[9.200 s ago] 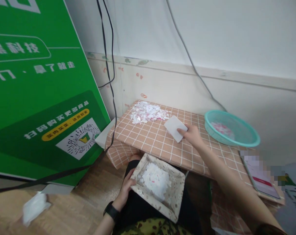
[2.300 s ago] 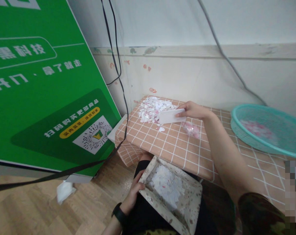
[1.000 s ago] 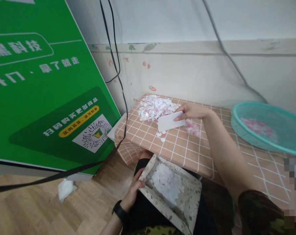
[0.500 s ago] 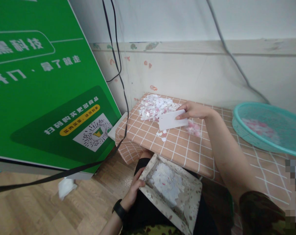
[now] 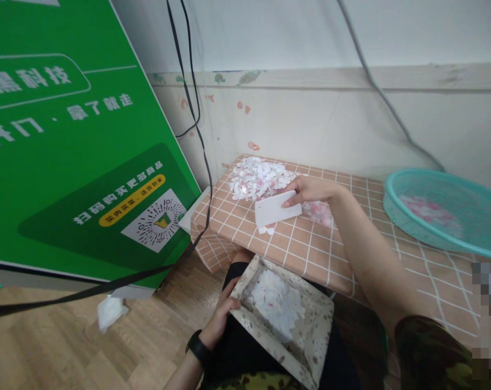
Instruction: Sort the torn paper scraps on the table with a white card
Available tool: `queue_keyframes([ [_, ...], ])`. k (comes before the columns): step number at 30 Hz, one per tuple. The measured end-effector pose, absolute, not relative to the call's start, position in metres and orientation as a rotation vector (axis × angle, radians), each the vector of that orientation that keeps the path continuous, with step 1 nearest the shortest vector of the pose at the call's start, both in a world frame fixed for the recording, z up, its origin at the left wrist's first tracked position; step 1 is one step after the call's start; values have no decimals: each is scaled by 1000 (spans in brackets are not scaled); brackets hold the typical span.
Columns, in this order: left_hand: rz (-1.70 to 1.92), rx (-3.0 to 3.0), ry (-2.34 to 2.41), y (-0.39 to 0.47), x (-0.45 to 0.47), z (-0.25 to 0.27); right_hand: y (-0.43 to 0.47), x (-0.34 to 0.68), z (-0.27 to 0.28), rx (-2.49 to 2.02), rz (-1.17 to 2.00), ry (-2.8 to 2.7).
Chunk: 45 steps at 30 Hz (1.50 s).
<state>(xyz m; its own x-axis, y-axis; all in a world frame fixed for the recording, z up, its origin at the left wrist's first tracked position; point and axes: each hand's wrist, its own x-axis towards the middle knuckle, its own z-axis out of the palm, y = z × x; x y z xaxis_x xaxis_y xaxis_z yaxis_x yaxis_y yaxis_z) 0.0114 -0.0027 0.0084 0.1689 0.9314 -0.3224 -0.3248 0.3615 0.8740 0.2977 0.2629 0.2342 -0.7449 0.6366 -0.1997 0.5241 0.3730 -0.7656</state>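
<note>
Between the thumb and fingers of my right hand (image 5: 306,192) is a flat white plastic card (image 5: 275,209), held tilted just above the checked tablecloth. A few white scraps (image 5: 266,230) lie at the card's lower edge. Behind it spreads a heap of white and pinkish flakes (image 5: 257,176), and a smaller pink pile (image 5: 318,212) lies beneath my wrist. My left hand (image 5: 224,309) grips the left rim of a speckled, shallow box (image 5: 318,330) on my lap. White scraps (image 5: 275,300) cover part of the box's bottom.
A turquoise mesh basket (image 5: 444,211) with pink flakes stands on the table (image 5: 298,257) at right. On the left is a large green sign panel (image 5: 86,162), with a black strap (image 5: 202,238) hanging across it. A white crumpled bag (image 5: 111,311) lies on the floor.
My right hand has moved the card left and towards the table's near edge, over the few loose scraps. My left hand and the box have stayed in place.
</note>
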Motion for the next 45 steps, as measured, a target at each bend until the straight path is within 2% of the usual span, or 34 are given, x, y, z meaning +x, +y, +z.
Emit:
queue_keyframes([
  [9, 1059, 751, 1025, -1, 10, 7, 240, 318, 238, -1155, 1172, -2378],
  [15, 1056, 763, 985, -2, 10, 16, 156, 330, 193, -1389, 699, -2053],
  [23, 1118, 507, 1049, -1, 1, 17, 102, 312, 147, -1469, 321, -1811],
  [32, 1271, 461, 1117, 11, -15, 56, 92, 291, 124, -1295, 398, -1868],
  [39, 1231, 365, 1113, 24, -13, 63, 92, 289, 127, -1279, 513, -1846],
  [45, 1166, 321, 1092, 41, -22, 68, 95, 292, 123, -1300, 433, -1723],
])
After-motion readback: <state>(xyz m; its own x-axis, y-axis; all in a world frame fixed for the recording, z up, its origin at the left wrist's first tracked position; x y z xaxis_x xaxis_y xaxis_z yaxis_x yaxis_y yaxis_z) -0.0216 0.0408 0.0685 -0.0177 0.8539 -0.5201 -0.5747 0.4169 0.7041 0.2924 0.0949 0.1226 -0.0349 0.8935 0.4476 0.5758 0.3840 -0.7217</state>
